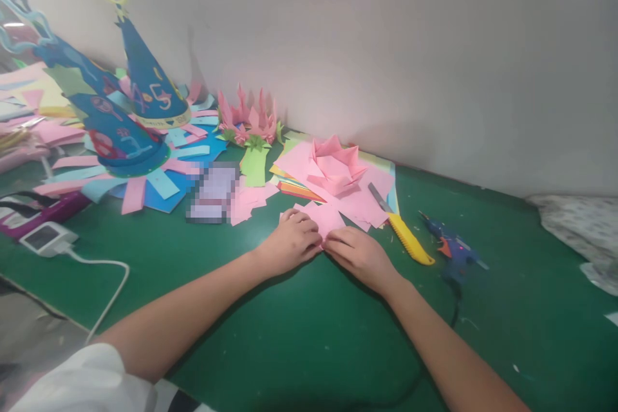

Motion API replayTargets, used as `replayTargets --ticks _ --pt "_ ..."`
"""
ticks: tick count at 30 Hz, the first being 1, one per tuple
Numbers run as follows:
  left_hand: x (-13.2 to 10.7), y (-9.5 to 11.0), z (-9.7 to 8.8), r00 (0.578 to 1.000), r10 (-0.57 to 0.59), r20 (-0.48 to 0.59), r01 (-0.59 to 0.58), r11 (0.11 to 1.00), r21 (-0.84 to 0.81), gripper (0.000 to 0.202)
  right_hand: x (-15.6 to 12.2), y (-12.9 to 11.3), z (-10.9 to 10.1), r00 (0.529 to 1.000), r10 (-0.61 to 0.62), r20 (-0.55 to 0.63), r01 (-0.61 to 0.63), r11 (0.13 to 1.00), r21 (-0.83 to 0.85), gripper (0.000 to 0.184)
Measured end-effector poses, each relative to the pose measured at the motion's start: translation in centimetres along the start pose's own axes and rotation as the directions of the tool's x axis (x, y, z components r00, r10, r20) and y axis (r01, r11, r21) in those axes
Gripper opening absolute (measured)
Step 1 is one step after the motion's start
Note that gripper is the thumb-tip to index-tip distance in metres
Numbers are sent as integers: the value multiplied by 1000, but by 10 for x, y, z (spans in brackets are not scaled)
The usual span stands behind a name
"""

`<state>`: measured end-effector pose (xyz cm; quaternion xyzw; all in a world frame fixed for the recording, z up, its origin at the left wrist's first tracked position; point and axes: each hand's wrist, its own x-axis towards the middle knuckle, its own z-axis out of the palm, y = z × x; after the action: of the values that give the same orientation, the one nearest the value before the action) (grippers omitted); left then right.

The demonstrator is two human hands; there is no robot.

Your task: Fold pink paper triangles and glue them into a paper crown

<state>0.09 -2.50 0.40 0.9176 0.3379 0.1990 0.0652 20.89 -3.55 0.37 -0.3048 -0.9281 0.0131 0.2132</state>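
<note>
Both my hands rest on a small pink paper piece lying on the green table. My left hand has its fingers curled and pinches the paper's near left edge. My right hand presses its fingertips on the near right edge, fingers together. Just behind the paper sits a folded pink paper lotus on a stack of coloured sheets.
A yellow utility knife and a blue glue gun lie to the right. Pink paper flowers stand by the wall. Two blue paper cone hats and paper strips fill the left. A white charger with cable lies front left.
</note>
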Motion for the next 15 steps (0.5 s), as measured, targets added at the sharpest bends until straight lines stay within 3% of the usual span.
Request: replayTargets --ticks 5,15 --pt "1 0 4 1000 2 -16 -1 1000 28 26 -1 0 4 998 25 -49 -27 999 -34 17" --pt "0 3 3 1000 -27 -14 27 1000 6 19 -1 1 0 1000 17 -7 -16 998 58 15"
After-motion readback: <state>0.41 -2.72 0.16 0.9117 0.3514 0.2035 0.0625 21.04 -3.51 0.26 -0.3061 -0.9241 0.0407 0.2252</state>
